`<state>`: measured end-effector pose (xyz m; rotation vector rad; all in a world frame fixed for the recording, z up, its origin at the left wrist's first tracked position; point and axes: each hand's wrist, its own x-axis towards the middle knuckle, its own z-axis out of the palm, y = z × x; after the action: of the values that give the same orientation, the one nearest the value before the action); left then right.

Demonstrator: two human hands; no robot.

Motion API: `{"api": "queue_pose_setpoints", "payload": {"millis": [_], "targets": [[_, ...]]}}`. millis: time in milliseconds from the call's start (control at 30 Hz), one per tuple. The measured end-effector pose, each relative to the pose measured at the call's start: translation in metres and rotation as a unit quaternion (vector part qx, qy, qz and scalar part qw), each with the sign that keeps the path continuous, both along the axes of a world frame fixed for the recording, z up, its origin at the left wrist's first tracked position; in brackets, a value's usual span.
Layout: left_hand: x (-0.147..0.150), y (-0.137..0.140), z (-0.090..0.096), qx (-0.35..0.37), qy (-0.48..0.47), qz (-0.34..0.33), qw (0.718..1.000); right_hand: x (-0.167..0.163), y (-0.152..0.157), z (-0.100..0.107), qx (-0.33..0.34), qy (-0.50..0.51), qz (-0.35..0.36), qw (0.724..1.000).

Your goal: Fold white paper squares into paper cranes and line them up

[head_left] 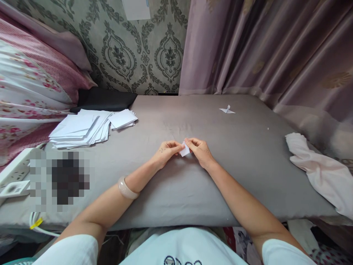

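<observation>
Head view, left hand: thumb and fingers nearly closed, pinching the small white paper between the hands.
Right hand: likewise closed, on the paper's opposite side.
Paper handling: I judge light thumb pressure and matched edges advisable.
Grey surface: I record a folded paper piece towards one-thirty, paper stack past nine, pale cloth at three.
Room: patterned wall at twelve, purple curtain towards one-thirty.

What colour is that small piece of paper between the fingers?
White: the small piece of paper shows best in the head view.
</observation>
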<state>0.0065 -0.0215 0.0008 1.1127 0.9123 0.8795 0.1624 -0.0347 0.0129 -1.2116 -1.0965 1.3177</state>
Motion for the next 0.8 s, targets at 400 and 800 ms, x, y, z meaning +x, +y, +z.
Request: {"api": "queue_pose_setpoints", "payload": {"millis": [400, 800], "targets": [[0.0, 0.002, 0.005, -0.001, 0.042, -0.076, 0.996, 0.009, 0.009, -0.007, -0.068, 0.083, -0.03, 0.994], [0.003, 0.003, 0.0, 0.014, 0.049, -0.052, 0.997, 0.009, 0.008, -0.011, -0.058, 0.081, -0.009, 0.995]]}}
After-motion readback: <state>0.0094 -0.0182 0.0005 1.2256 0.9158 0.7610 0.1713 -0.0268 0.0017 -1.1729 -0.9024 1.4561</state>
